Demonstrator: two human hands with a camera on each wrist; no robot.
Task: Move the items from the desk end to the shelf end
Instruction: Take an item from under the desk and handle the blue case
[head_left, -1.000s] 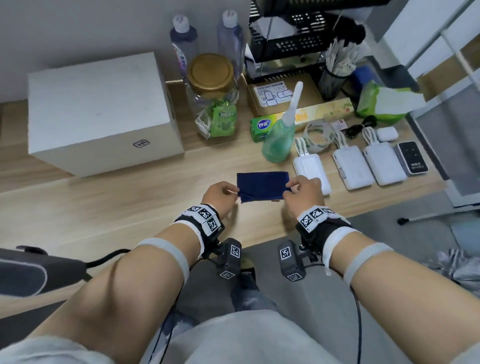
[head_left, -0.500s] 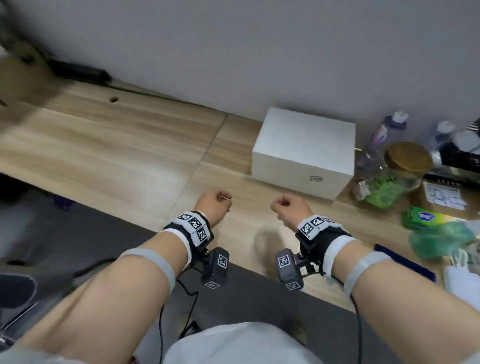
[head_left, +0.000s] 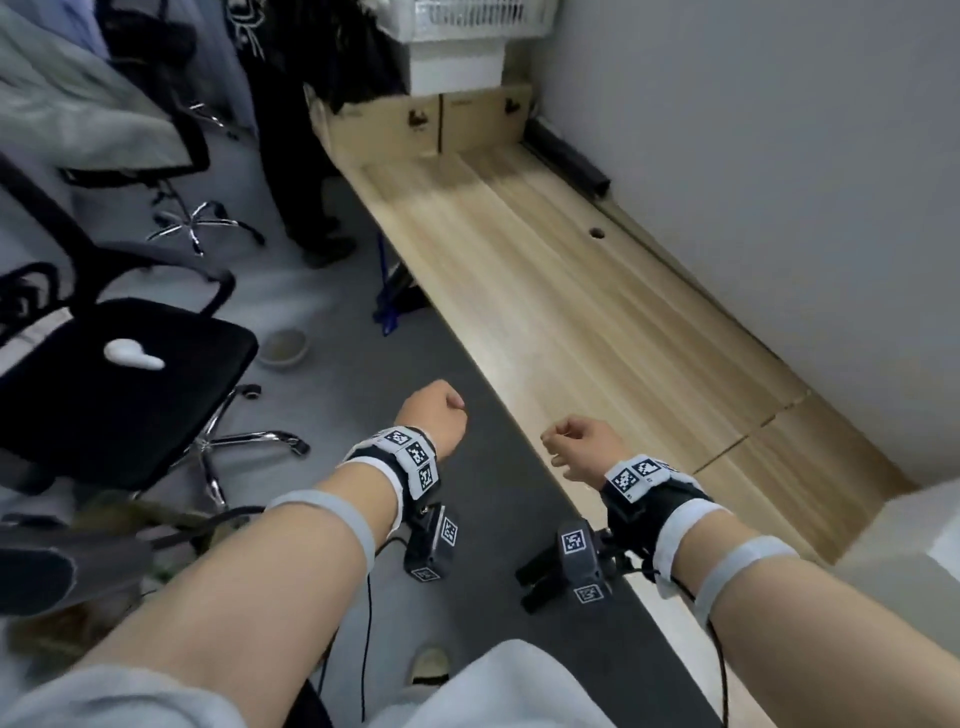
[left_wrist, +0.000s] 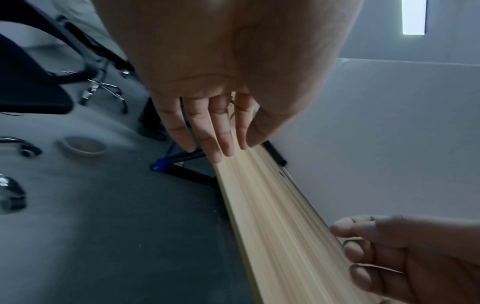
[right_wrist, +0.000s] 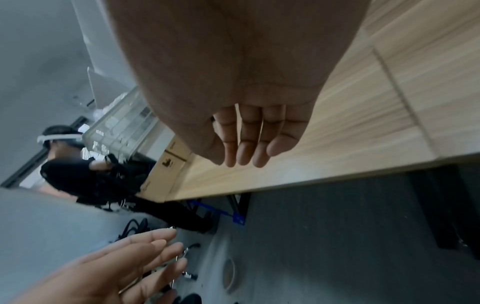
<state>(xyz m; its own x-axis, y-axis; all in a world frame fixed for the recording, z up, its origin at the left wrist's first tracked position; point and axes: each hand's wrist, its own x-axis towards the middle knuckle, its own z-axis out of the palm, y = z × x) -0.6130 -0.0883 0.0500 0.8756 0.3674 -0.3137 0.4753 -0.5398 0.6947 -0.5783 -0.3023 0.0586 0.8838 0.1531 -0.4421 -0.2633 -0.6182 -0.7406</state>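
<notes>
Both hands hold nothing. My left hand (head_left: 434, 415) hovers over the dark floor just off the desk's front edge, and in the left wrist view its fingers (left_wrist: 207, 131) hang relaxed. My right hand (head_left: 582, 447) floats above the front edge of the long wooden desk (head_left: 545, 291), fingers (right_wrist: 246, 144) loosely bent. The stretch of desk ahead is bare. The blue cloth and the other small items are out of view. A white box corner (head_left: 904, 545) shows at the lower right.
Two cardboard boxes (head_left: 431, 124) stand at the desk's far end under a white basket (head_left: 467, 26). A black bar (head_left: 566, 156) lies along the wall. A black office chair (head_left: 119, 374), a bowl (head_left: 283, 348) on the floor and a standing person (head_left: 306, 156) are on the left.
Both hands have let go of the blue cloth, which stayed on the desk. The view has swung left along the desk, and the hands travelled with it, empty.
</notes>
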